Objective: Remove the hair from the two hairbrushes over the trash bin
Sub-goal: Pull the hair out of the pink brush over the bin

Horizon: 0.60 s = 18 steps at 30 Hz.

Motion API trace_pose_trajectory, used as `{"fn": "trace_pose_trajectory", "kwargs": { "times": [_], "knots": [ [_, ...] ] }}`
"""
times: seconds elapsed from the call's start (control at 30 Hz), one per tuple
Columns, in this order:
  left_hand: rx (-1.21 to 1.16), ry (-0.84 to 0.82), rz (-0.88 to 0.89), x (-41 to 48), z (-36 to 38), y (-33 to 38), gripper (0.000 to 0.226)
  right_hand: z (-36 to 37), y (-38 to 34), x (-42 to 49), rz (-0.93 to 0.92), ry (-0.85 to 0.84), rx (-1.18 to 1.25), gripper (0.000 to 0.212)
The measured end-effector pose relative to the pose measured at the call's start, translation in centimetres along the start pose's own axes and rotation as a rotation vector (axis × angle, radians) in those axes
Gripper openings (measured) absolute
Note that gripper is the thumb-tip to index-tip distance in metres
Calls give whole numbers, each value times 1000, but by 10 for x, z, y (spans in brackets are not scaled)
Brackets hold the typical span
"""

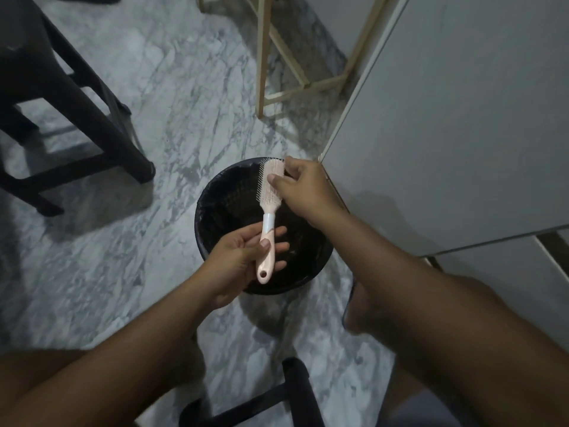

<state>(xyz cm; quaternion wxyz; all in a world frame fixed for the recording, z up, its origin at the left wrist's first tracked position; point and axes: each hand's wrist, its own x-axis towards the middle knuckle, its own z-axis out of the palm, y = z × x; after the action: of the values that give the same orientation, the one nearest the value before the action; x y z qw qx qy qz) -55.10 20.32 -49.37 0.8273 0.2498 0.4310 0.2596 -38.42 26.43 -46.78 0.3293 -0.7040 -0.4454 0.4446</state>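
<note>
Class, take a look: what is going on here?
A person holds a pink hairbrush over a black trash bin on the marble floor. The left hand grips the handle, while the right hand pinches at the bristle head, apparently picking out hair. Only one brush is in view.

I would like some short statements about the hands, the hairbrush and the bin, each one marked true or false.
1. The left hand holds the pink hairbrush by its handle. True.
2. The brush is held above the black trash bin. True.
3. The right hand rests on the bin's rim. False: its fingers are at the brush head, apart from the rim.
4. Two hairbrushes are visible. False: only one shows.
5. The bin stands on a wooden table. False: it stands on the marble-patterned floor.
</note>
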Motion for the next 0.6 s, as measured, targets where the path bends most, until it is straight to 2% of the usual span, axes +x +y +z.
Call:
{"fn": "trace_pose_trajectory", "kwargs": {
  "times": [0.03,0.13,0.23,0.3,0.43,0.6],
  "knots": [
    [-12,13,-10,3,1,0,41,2,0,3,1,31,-31,33],
    [10,55,-37,11,0,3,42,8,5,12,-34,107,-14,4],
    [85,100,-35,22,-3,10,44,9,6,22,7,65,37,44],
    [113,119,-38,32,-2,15,44,9,10,34,39,52,50,56],
    [103,131,-54,43,6,31,46,-2,8,52,83,106,78,53],
    [170,182,-49,13,40,77,45,-43,-46,35,114,125,115,59]
  ]
}}
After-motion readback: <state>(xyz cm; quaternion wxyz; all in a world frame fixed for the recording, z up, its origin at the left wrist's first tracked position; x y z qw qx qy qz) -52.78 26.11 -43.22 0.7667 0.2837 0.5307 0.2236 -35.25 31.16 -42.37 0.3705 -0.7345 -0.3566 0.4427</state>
